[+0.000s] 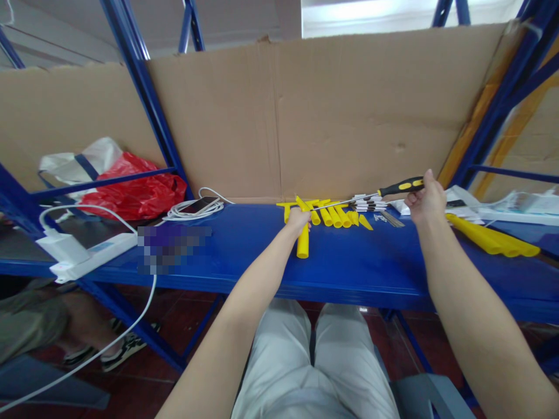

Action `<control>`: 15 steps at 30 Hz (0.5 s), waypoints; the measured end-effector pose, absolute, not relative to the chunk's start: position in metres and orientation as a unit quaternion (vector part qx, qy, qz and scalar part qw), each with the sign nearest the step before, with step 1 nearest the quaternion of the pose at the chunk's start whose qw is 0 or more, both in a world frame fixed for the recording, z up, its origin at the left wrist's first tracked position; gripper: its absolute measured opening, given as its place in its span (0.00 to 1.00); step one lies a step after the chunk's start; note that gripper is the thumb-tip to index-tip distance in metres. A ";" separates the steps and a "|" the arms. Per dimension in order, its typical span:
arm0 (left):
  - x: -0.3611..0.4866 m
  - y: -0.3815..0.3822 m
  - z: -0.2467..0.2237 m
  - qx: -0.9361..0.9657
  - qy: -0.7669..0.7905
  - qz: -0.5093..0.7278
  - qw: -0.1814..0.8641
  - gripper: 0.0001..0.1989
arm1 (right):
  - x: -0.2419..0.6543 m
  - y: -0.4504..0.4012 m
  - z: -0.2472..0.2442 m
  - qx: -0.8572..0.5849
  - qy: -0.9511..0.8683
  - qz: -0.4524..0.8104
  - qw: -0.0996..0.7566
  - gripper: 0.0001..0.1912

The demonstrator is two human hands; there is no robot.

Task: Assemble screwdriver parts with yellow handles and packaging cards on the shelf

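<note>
My left hand (299,220) is closed around a yellow tube-shaped piece (303,247) with a round open end pointing toward me. In my right hand (428,201) is the black and yellow handle of a screwdriver (400,187). Its long metal shaft runs left and slightly down to the yellow piece, near my left fingers; the tip's exact contact cannot be made out. Behind my left hand lies a row of several similar yellow pieces (336,217). To their right are small white bundles with dark bands (369,203) and some thin metal strips (392,219).
More yellow pieces (493,237) lie at the right of the blue tabletop (244,256). A phone (201,206) with coiled white cable, a power strip (98,256) and a red plastic bag (140,186) are on the left. Cardboard (349,110) closes the back. Another person's leg (87,317) shows lower left.
</note>
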State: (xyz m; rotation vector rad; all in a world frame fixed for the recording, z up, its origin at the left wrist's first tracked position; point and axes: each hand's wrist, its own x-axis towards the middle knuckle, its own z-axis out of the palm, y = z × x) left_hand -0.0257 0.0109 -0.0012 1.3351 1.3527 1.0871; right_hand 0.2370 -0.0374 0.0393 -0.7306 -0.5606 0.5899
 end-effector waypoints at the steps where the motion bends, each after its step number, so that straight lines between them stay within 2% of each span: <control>1: -0.026 0.011 -0.001 0.542 0.548 0.442 0.458 0.06 | 0.236 -0.038 0.040 -0.348 -0.269 0.276 0.855 0.21; 5: -0.026 0.012 -0.002 0.544 0.548 0.442 0.456 0.06 | 0.237 -0.039 0.042 -0.329 -0.277 0.324 0.843 0.23; 8: -0.026 0.011 -0.002 0.546 0.550 0.441 0.453 0.07 | 0.237 -0.041 0.043 -0.325 -0.277 0.356 0.831 0.22; 15: -0.025 0.012 -0.003 0.548 0.549 0.437 0.455 0.07 | 0.230 -0.045 0.045 -0.345 -0.261 0.312 0.846 0.17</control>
